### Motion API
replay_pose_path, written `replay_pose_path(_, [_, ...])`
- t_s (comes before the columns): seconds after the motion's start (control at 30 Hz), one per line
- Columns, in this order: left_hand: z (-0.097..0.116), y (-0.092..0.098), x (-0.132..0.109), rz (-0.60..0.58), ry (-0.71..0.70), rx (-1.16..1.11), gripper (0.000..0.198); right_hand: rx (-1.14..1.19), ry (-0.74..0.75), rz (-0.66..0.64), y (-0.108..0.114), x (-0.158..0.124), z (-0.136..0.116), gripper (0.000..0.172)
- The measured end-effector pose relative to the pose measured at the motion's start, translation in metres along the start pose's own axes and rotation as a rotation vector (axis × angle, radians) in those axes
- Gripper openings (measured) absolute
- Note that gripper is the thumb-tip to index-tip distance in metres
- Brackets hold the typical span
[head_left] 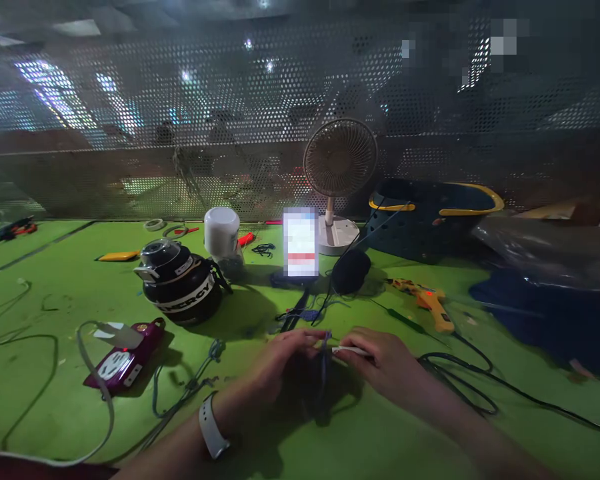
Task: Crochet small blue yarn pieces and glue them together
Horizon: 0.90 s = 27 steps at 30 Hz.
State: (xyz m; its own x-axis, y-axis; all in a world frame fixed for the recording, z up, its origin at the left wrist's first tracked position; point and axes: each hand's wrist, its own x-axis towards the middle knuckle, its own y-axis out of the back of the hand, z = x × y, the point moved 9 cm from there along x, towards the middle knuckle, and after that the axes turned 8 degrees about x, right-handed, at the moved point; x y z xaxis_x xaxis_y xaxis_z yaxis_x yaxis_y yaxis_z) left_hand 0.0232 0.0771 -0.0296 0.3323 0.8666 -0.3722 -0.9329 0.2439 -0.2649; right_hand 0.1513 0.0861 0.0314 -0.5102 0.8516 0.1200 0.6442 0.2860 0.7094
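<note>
My left hand (285, 367) and my right hand (380, 363) meet over the green table (55, 400), low in the middle of the view. The left fingers pinch a dark blue strand of yarn (325, 360) that hangs down between the hands. In the right fingers is a thin white stick, perhaps a crochet hook (350, 350), its tip at the yarn. A white band (211, 427) sits on my left wrist. The strand runs back toward a dark ball of yarn (350, 270) behind the hands.
Behind stand a black squat jug (180, 283), a white cup (222, 233), a lit phone (301, 243), a small desk fan (339, 180) and a dark basket (430, 213). A yellow glue gun (427, 300) lies right, a purple power strip (125, 360) left, cables both sides.
</note>
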Motion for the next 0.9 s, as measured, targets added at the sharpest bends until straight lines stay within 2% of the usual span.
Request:
replay_pose_path(0.3, [-0.004, 0.000, 0.005, -0.075, -0.031, -0.064, 0.032, 0.021, -0.014, 0.060, 0.007, -0.004, 0.005, 0.032])
replay_pose_path(0.5, [0.000, -0.006, 0.002, -0.101, -0.044, -0.010, 0.032, 0.048, -0.041, 0.121, 0.012, -0.002, 0.009, 0.034])
replay_pose_path(0.6, [0.008, -0.005, 0.001, -0.079, -0.125, 0.080, 0.031, 0.071, -0.117, 0.141, 0.014, -0.001, 0.021, 0.034])
replay_pose_path(0.7, [0.024, -0.002, -0.003, -0.031, -0.279, 0.212, 0.031, -0.031, -0.177, 0.125, 0.012, 0.001, 0.034, 0.033])
replay_pose_path(0.83, [0.040, 0.002, -0.010, 0.065, -0.413, 0.382, 0.035, -0.161, -0.138, 0.090, 0.010, 0.001, 0.034, 0.018])
replay_pose_path(0.9, [0.043, 0.002, -0.011, 0.085, -0.434, 0.405, 0.032, -0.082, -0.104, 0.134, 0.016, 0.000, 0.026, 0.026])
